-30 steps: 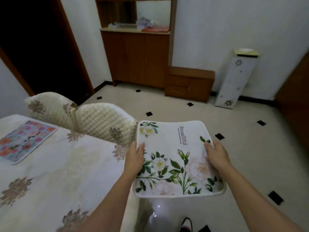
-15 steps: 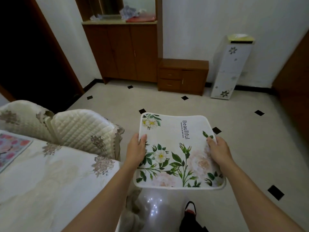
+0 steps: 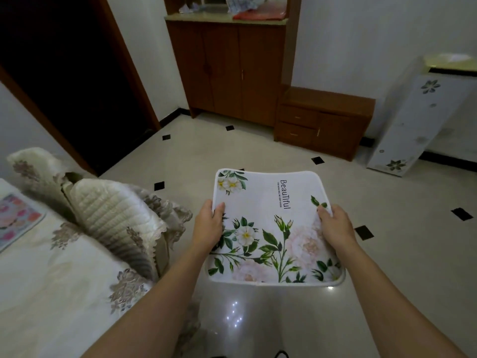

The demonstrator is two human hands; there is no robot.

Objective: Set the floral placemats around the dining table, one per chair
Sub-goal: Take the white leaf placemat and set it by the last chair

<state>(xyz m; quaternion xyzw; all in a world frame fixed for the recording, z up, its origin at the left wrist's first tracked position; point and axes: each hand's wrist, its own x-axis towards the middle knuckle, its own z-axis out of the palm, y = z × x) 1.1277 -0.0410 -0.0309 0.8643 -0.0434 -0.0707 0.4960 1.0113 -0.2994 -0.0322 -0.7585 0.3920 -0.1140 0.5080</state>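
I hold a white placemat (image 3: pixel 268 218) printed with green leaves, pale flowers and the word "Beautiful" flat in front of me, over the floor. My left hand (image 3: pixel 209 228) grips its left edge with the thumb on top. Its right edge is gripped the same way by my right hand (image 3: pixel 335 228). The dining table (image 3: pixel 51 280), under a cream floral cloth, lies at my left. A pink floral placemat (image 3: pixel 18 220) rests on it at the far left edge of view. Two chairs with quilted cream covers (image 3: pixel 113 218) stand at the table's far side.
A tiled floor (image 3: pixel 258 148) with small black squares stretches ahead. A brown cabinet (image 3: pixel 232 71) and a low drawer unit (image 3: pixel 322 122) line the far wall. A white flower-patterned unit (image 3: pixel 410 125) leans at the right. A dark doorway (image 3: pixel 64 73) opens at the left.
My view has turned right and moved along the table's end, so the table and pink placemat slid toward the left edge. Both hands keep the same hold on the white placemat.
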